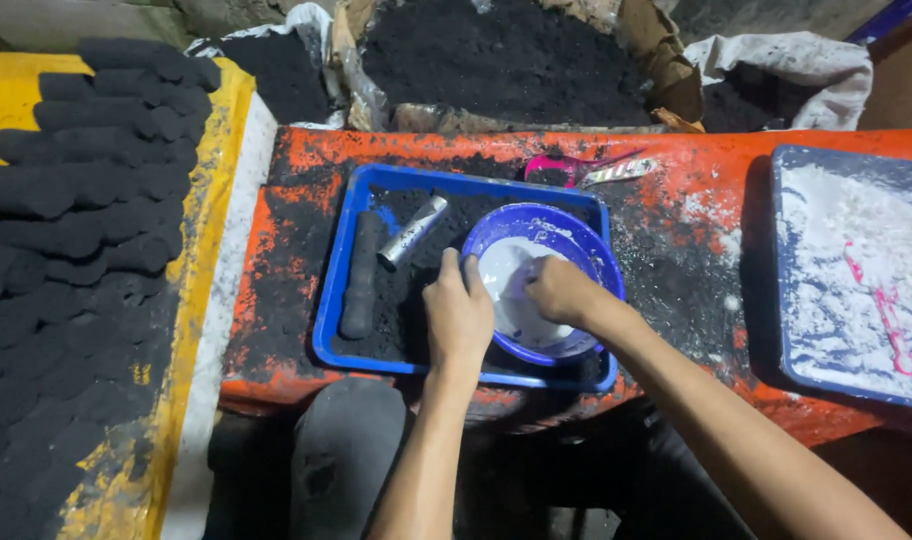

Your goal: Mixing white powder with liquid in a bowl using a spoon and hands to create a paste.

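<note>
Rows of black powder-coated sticks (76, 200) lie stacked on a yellow board at far left. On the orange, powder-smeared surface (696, 190) sits a shallow blue plastic tray (328, 300) holding one black stick (361, 275) and a short silver metal tube (412, 231). The left hand (458, 315) grips the near rim of a round purple plastic bowl (576, 245) tilted inside the tray; the right hand (561, 290), fingers curled together, presses into its white powder. Another blue tray of white powder (856, 270) sits right.

Both hands forward, fingers curled
</note>
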